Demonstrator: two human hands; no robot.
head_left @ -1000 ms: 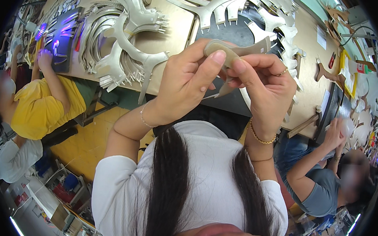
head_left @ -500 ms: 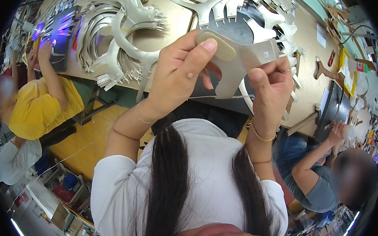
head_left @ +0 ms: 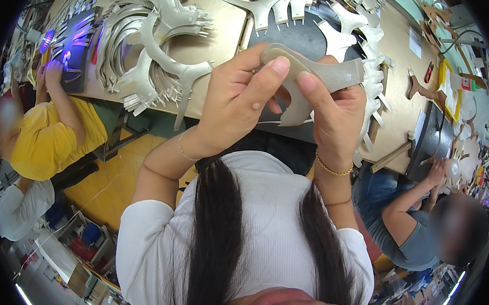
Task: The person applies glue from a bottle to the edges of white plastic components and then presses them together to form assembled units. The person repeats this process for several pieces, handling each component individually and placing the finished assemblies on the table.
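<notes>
Both hands hold one curved, pale silvery leather piece (head_left: 297, 108), which looks like a cut shoe-upper part, above the near edge of the table. My left hand (head_left: 240, 92) pinches its rounded upper left end, thumb on top. My right hand (head_left: 340, 117) grips the middle, its thumb pressed onto the surface close to the left thumb. The piece is bent between the hands, and a strap-like arm with a small pale mark extends past the right fingers. Some fingers are hidden behind the leather.
Bundled silvery leather pieces (head_left: 116, 44) lie on the table to the left, one loose forked piece (head_left: 185, 72) on top. More pieces (head_left: 337, 40) fan over a dark mat (head_left: 297, 40) ahead. Co-workers sit at left, in a yellow top (head_left: 52, 139), and at right, in a grey top (head_left: 405, 240).
My right hand has moved left along the leather piece, its thumb coming beside my left thumb. The piece is now more bent. My left hand has shifted slightly right.
</notes>
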